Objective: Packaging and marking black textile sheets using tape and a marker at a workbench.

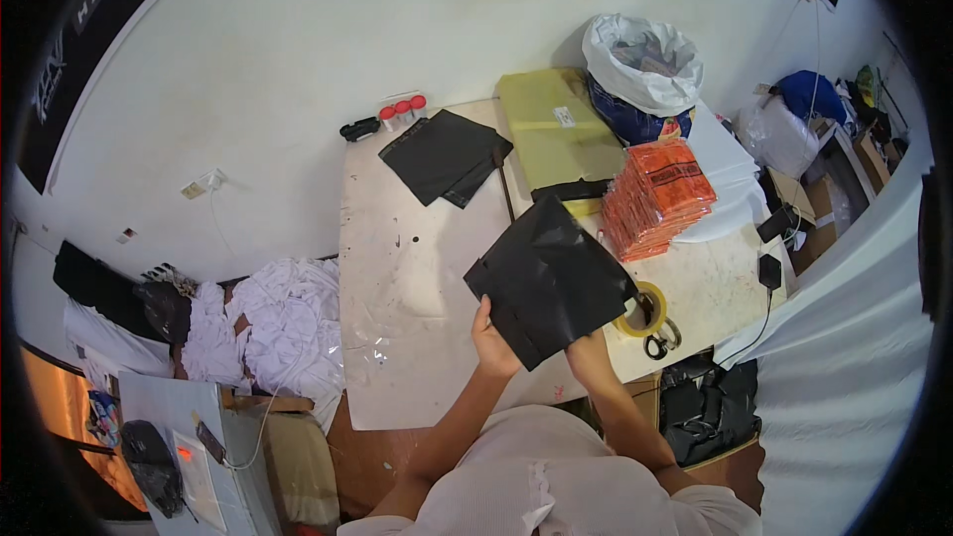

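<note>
A black plastic mailing bag (551, 283) is held up over the near part of the table, tilted. My left hand (493, 342) grips its lower left edge, thumb on the front and the other fingers behind it. At the lower right edge my right hand (588, 355) holds the bag from underneath, with its fingers mostly hidden. Beside the bag, a stack of orange packets in clear wrap (655, 194) stands to the right. A roll of yellow tape (627, 323) and scissors (657, 344) lie near my right hand.
More black bags (437, 154) lie flat at the far left of the table (382, 337). Behind are red-capped containers (402, 112), a yellow wrapped bundle (556, 129) and a white-lined sack (645, 69). A white curtain (844, 367) hangs right; white cloth (288, 328) is heaped left.
</note>
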Motion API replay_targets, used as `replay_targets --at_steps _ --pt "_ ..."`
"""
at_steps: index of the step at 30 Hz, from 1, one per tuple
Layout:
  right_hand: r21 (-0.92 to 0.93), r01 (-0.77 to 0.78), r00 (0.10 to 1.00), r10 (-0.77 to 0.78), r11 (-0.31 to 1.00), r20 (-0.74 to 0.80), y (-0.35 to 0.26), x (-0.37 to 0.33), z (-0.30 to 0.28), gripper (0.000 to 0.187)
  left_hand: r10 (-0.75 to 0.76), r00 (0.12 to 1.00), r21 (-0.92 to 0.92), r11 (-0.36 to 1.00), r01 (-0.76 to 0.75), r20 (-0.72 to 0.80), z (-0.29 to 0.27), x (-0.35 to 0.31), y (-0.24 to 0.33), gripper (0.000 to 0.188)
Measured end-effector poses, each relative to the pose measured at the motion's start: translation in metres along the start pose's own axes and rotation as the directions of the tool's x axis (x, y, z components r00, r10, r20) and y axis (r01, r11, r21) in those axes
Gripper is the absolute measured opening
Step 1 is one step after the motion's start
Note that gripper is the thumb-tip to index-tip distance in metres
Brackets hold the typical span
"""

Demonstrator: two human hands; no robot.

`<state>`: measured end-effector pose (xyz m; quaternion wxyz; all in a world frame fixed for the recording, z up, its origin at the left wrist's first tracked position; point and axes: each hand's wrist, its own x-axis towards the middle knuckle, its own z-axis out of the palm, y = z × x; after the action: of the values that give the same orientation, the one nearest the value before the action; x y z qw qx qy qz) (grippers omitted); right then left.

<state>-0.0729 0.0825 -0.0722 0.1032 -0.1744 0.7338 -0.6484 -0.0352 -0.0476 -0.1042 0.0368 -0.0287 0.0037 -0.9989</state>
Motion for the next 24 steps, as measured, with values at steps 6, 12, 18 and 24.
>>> replay_targets --at_steps 6,12,18,24 --pt "0.521 -0.117 0.986 0.163 0.846 -0.042 0.004 -0.009 -0.003 0.049 0.103 0.988 -0.096 0.991 -0.092 0.116 -0.01 0.001 0.013 0.059" --pt "0.825 -0.359 0.932 0.214 0.436 0.292 0.006 -0.008 -0.006 0.056 0.118 0.972 -0.109 0.989 -0.097 0.204 -0.009 0.002 0.012 0.061" --pt "0.832 -0.163 0.984 0.144 0.53 0.101 -0.004 0.015 -0.005 0.044 0.07 0.997 0.083 0.994 -0.073 0.034 -0.009 -0.004 0.006 0.057" --pt "0.763 -0.029 0.986 0.143 0.646 -0.083 -0.023 0.035 -0.019 0.028 0.065 0.996 0.078 0.995 -0.07 0.067 -0.028 -0.012 0.017 0.057"
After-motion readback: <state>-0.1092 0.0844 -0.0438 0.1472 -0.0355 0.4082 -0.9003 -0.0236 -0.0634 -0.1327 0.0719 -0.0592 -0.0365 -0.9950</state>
